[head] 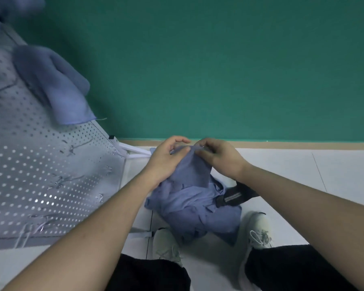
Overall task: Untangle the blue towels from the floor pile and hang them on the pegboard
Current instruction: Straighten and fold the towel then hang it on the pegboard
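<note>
Both hands, left hand (166,158) and right hand (221,158), pinch the top of a blue towel (192,171), so it hangs lengthwise straight down onto the floor pile (198,208) between white sneakers (259,229). Pegboard (40,164) on the left already holds a hung towel (59,85); a black strap (235,196) lies across the pile.

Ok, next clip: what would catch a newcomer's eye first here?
Both hands, the left hand and right hand, meet at centre and pinch the top of a crumpled blue towel pile on the white tiled floor. At left, a perforated grey metal pegboard carries a hung blue towel, against a green wall.
</note>
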`<state>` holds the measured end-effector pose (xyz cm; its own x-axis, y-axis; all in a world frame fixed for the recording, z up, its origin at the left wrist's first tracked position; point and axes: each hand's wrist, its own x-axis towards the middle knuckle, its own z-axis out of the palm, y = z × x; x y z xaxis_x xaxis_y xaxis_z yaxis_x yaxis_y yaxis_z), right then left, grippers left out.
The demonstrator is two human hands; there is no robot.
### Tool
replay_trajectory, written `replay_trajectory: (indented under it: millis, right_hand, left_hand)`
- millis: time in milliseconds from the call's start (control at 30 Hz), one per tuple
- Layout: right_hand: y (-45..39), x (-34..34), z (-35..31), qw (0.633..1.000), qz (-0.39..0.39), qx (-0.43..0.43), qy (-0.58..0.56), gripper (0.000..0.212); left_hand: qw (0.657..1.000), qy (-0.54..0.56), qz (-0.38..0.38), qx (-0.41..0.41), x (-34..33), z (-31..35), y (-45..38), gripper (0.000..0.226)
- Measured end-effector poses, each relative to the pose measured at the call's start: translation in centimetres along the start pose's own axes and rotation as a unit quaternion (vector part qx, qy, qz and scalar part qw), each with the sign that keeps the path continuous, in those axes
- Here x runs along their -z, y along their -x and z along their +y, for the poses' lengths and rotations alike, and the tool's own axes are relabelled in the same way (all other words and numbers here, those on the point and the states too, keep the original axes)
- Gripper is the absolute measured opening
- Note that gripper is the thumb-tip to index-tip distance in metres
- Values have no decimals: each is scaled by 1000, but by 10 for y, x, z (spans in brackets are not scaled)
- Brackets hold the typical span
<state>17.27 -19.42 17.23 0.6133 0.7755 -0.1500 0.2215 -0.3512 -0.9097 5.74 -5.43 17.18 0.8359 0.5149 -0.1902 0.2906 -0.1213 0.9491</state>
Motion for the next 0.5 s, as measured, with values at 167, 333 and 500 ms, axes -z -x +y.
replay_trajectory:
  millis: [167, 333, 500]
  right_hand:
    - [23, 9, -31, 985, 40, -16, -167, 16]
    - [46, 19, -52, 959, 52, -74, -267, 18]
    - [62, 26, -56, 959, 39, -76, -269, 18]
  left_hand:
    - [991, -76, -2, -108, 12, 29, 30, 49]
    - [940, -292, -67, -161, 7, 52, 64, 83]
    - [944, -240, -42, -224, 1, 54, 74, 32]
